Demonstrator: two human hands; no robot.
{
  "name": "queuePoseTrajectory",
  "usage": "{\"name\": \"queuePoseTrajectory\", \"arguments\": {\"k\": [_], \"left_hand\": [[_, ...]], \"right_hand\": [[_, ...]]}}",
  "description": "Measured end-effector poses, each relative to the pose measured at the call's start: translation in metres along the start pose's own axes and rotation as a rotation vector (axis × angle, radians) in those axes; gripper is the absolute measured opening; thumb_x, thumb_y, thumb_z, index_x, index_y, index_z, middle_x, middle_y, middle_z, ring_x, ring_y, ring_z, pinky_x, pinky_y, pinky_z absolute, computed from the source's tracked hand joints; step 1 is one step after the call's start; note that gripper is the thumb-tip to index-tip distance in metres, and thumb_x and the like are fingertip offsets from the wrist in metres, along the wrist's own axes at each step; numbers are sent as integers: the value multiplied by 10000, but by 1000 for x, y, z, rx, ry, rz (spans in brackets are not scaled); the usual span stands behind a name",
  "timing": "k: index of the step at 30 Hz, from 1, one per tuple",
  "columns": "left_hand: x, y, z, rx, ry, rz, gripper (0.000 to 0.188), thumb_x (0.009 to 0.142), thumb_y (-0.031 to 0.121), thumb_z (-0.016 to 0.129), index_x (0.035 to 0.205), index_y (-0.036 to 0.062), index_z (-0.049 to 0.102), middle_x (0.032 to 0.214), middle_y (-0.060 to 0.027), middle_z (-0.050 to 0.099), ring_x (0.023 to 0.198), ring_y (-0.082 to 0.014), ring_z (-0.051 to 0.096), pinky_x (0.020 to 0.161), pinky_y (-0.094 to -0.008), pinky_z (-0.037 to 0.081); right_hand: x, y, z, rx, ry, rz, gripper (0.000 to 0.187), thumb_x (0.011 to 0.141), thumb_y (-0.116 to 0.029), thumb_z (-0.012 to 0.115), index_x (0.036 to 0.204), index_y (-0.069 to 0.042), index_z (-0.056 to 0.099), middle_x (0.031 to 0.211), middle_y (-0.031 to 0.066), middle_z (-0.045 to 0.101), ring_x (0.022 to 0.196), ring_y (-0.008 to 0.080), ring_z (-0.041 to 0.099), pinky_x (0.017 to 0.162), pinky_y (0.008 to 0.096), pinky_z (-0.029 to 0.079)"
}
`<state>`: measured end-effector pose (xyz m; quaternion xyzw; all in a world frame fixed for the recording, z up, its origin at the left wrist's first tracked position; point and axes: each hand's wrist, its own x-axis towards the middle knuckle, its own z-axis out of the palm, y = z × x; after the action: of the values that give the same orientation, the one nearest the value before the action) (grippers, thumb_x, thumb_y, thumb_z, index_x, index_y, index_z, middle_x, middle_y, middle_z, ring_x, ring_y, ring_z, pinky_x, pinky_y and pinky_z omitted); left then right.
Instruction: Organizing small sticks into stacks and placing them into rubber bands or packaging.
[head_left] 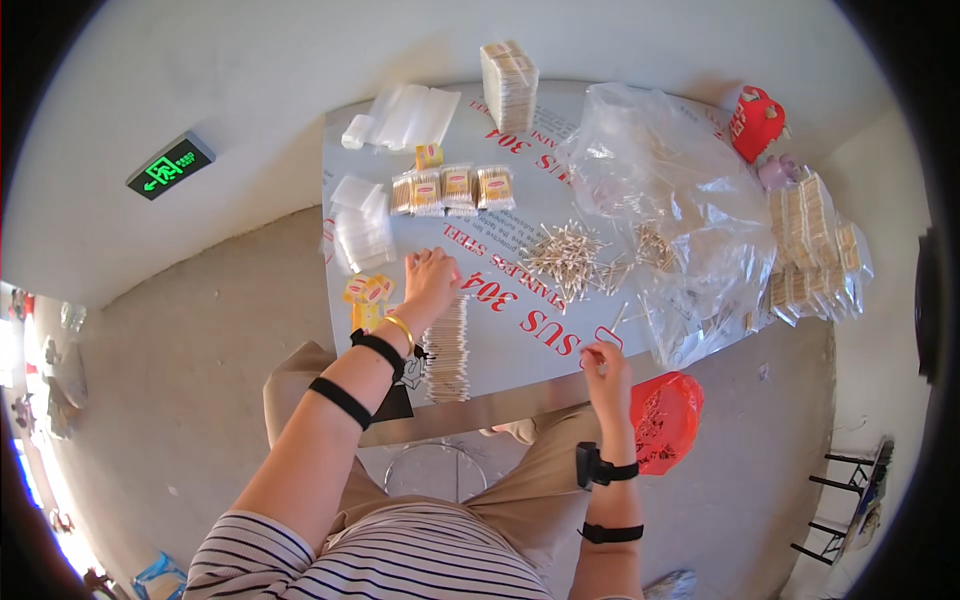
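A long, neat row of cotton swabs (447, 350) lies side by side on the film-covered table (490, 350), running toward its front edge. My left hand (432, 283) is at the far end of this row, fingers bent and close together; whatever is in them is hidden. Over the front edge, my right hand (608, 375) has its fingertips pinched, and any small thing between them cannot be made out. A loose pile of cotton swabs (567, 260) lies beyond, between the two hands. Yellow printed cards (368, 290) sit just left of my left hand.
Filled swab packs (457, 188) stand behind my left hand, near clear plastic sleeves (362, 228). A tall stack of packs (510, 90) is at the back. A big clear bag (690, 220) and more packs (815, 245) occupy the right. A red bag (667, 420) hangs below the front edge.
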<state>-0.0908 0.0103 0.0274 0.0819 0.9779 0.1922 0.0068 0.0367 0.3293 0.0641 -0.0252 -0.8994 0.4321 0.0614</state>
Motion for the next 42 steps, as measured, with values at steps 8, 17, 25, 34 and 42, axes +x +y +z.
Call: {"name": "queuePoseTrajectory", "arguments": {"k": [8,17,25,34,42], "left_hand": [[-62,62,-75,-604,-24,261,103,835,166,758,837,116,669,782,19,698,783,-159,661,936,-360,358],[-117,95,-135,-905,-191,124,89,858,91,740,942,64,725,882,-22,725,860,-165,643,889,-323,433],[-147,104,-154,-880,-140,317,102,897,54,689,987,15,721,861,-75,735,811,-144,678,804,-279,516],[-175,111,-154,-1424,-524,231,229,1008,204,605,1098,5,675,979,3,659,842,-75,577,818,-257,479],[-188,123,-152,-1537,-583,148,268,1030,194,567,1213,16,649,983,35,636,840,-55,546,831,-241,452]], "right_hand": [[24,-100,41,499,-171,112,111,914,-46,662,1019,-11,674,888,39,702,753,100,610,710,260,479],[-10,-138,10,833,-148,-43,140,891,-1,670,1031,-10,661,941,19,658,870,81,582,785,243,448],[-39,-175,-25,652,-175,-227,153,890,7,659,1042,-5,671,949,30,661,851,96,592,786,256,466],[-70,-176,-40,965,-195,-117,141,1004,-100,582,1012,20,657,897,53,667,868,119,645,807,262,501],[-88,-170,-44,1104,-202,-41,167,1013,-134,577,1058,9,652,945,46,671,892,129,645,848,269,503]]}}
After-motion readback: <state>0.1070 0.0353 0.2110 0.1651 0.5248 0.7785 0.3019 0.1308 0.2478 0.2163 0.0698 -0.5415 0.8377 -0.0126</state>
